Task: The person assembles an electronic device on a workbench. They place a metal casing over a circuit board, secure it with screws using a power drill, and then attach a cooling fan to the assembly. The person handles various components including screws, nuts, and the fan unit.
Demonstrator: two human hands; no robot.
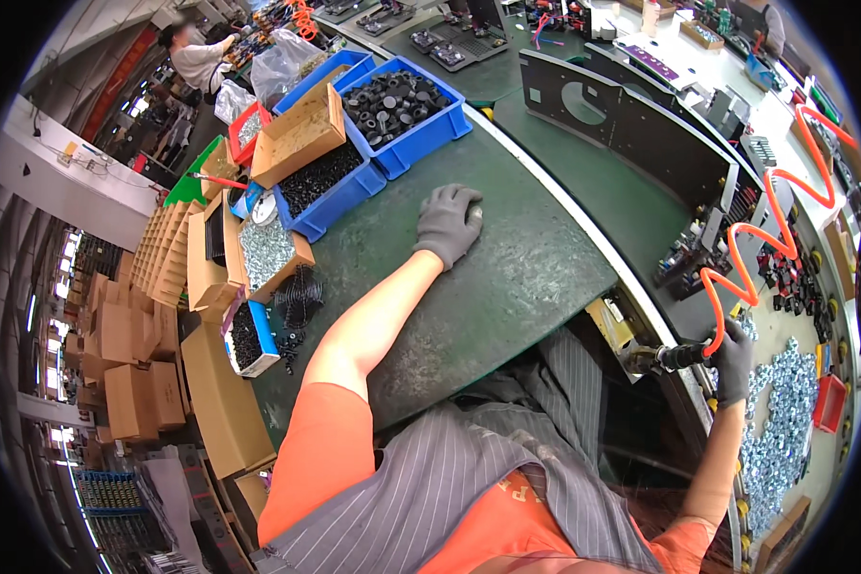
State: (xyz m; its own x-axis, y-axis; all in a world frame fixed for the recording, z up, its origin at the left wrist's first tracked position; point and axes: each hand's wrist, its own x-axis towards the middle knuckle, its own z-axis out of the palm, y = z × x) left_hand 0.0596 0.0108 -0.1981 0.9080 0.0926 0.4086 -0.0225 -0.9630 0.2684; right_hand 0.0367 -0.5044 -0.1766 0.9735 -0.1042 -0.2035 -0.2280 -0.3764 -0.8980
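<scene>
My left hand (pixel 450 227), in a grey glove, rests on the green tabletop (pixel 497 277) with its fingers curled in; nothing shows in it. Left of it stand blue bins of small black parts, one with round black caps (pixel 392 107). On the right side, my gloved right hand (pixel 734 365) is closed around the rear end of a black air tool (pixel 684 356). An orange coiled hose (pixel 737 277) runs up from there. The tool's metal front end points left, beside a metal bracket at the table edge. My right fingers are partly hidden.
Many shiny metal parts (pixel 780 430) lie heaped at the right, beside a red tray (pixel 829 402). A long black panel (pixel 631 129) stands upright beyond the pale rail. Cardboard boxes of screws (pixel 268 251) line the left edge. Another person (pixel 198 62) works at the far left.
</scene>
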